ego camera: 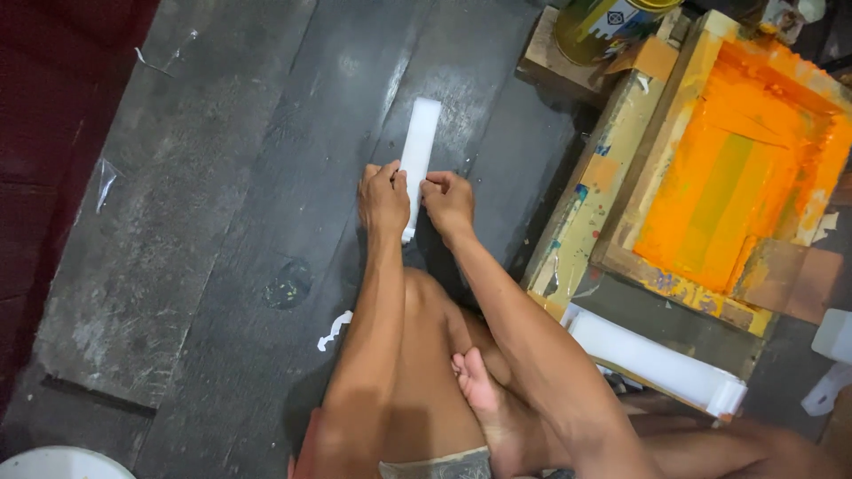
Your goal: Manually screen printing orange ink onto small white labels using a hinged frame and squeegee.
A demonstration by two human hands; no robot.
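Now the left hand (382,197) and the right hand (448,202) each pinch one side of a single white strip (417,160) lying flat on the dark plank floor (204,222). Its long axis runs away from the person, tilted slightly right at the far end. One small white scrap (335,329) lies near the left knee. To the right stand one wooden frame with orange paint (710,168), one white roll (652,359) below it, and one can (603,27) above.
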